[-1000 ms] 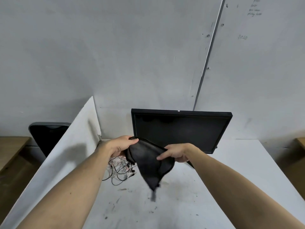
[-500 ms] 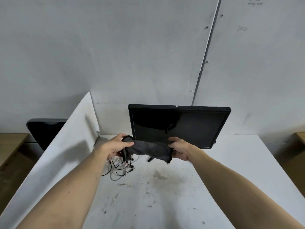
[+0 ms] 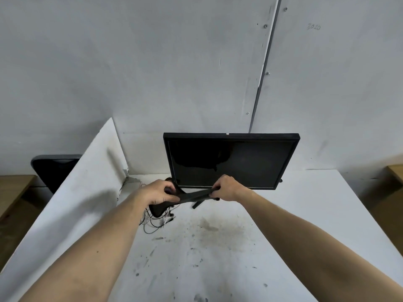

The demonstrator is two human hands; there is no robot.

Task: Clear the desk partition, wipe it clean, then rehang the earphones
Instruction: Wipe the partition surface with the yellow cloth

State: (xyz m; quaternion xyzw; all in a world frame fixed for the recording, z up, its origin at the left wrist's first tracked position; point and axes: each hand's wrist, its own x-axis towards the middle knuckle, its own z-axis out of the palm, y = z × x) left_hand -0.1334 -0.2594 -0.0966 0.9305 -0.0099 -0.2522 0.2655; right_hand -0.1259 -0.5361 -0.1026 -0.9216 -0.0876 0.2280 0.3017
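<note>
Both hands, left hand (image 3: 159, 192) and right hand (image 3: 226, 188), have fingers gripping a dark cloth (image 3: 192, 196) pulled taut above the bench (image 3: 305, 214), near the monitor (image 3: 231, 160); risk: slack end snags the earphones (image 3: 157, 221) tangled below, right of the partition (image 3: 72, 203).

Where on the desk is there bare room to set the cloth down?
Bare desktop lies right of the monitor, out to the right edge, and near the front, though stained. It is crowded by the partition, where tangled earphones lie under the left hand holding the cloth.
</note>
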